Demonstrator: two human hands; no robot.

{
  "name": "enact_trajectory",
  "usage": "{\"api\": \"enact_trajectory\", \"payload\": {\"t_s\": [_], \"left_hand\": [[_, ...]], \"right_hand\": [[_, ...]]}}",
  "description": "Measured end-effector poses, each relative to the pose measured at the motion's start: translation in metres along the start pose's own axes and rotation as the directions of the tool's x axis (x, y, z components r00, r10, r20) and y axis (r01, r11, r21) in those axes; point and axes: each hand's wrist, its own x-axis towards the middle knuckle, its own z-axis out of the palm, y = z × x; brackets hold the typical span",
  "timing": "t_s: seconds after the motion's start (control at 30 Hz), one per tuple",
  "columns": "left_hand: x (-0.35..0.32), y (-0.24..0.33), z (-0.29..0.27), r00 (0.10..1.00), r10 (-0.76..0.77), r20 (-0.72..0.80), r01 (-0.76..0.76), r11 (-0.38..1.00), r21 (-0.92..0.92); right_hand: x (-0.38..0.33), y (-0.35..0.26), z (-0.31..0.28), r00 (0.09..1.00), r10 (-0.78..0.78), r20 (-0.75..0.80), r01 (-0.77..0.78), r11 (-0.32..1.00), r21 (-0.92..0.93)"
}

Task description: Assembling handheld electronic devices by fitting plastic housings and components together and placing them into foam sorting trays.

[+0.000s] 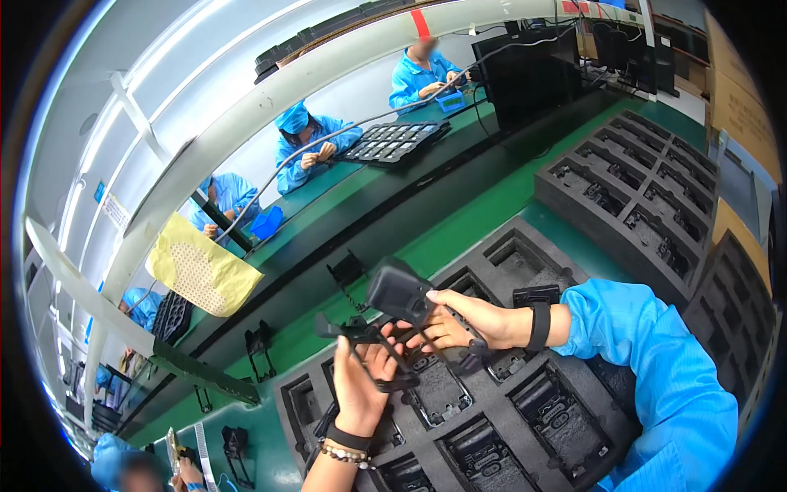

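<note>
Both my hands are over a dark grey foam tray [492, 394]. A black boxy device [400, 289] is gripped in my right hand [471, 320], its thumb on the lower right corner. My left hand [361, 389] is closed around a black looped frame [392, 361] just below the boxy part. Whether frame and box are joined is hard to make out. Under my hands, the tray's recesses hold several black plastic parts [557, 418]. I wear a black band on each wrist and beads on the left.
A second filled foam tray [631, 189] is at the right, beside another upright one [730, 312]. Black frames [258, 348] stand along the green bench. A monitor [529, 78] is at the back. Co-workers [311, 148] in blue sit across, near a hanging yellow sheet [205, 266].
</note>
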Motion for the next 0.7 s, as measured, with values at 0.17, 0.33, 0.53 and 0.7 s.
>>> {"api": "enact_trajectory", "payload": {"t_s": [0.17,0.33,0.53,0.7], "left_hand": [[-0.005,0.011,0.004,0.999,0.038,0.000,-0.038,0.996,-0.077],[0.000,0.009,-0.009,0.971,0.236,-0.043,-0.221,0.951,0.217],[0.000,0.000,-0.011,0.930,0.364,-0.042,-0.337,0.894,0.297],[-0.005,-0.002,0.004,0.946,0.323,-0.006,-0.298,0.879,0.372]], "right_hand": [[-0.007,-0.020,-0.004,0.984,-0.173,-0.046,0.171,0.984,-0.050],[-0.003,-0.017,-0.015,0.976,-0.191,-0.108,0.178,0.977,-0.119],[-0.007,-0.013,-0.012,0.979,-0.158,-0.131,0.134,0.976,-0.175],[-0.005,-0.011,-0.012,0.991,-0.088,-0.101,0.061,0.969,-0.238]]}}
